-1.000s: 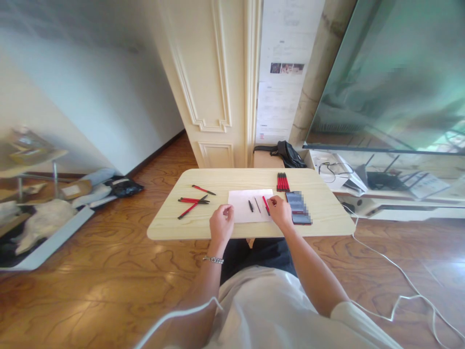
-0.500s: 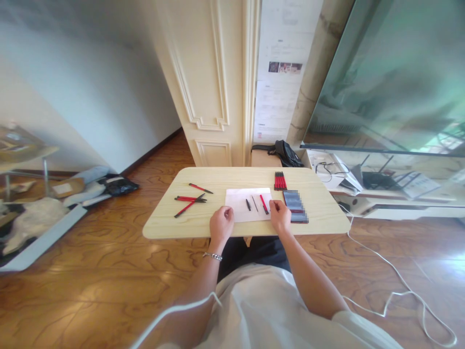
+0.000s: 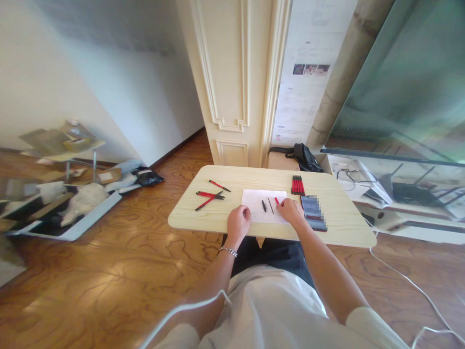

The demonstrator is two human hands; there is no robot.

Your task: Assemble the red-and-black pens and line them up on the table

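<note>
A white sheet of paper [image 3: 256,213] lies on the light wooden table [image 3: 203,220]. On the sheet are a short black pen part [image 3: 264,206], a thin dark refill [image 3: 271,205] and a red pen barrel [image 3: 276,200]. My right hand [image 3: 290,212] rests on the sheet's right side, its fingers curled over the red barrel so that only the far tip shows. My left hand [image 3: 239,220] sits at the sheet's left edge, its fingers curled in a loose pinch; what it holds, if anything, is hidden.
A neat row of red pens [image 3: 298,185] lies behind my right hand, and a dark flat stack [image 3: 314,214] is to its right. Several loose red and black pens [image 3: 209,196] lie on the table's left. A white cable [image 3: 407,283] runs across the floor at right.
My right hand has slid left over the red barrel and now covers most of it. My left hand has kept its place by the sheet. The view has swung left.
</note>
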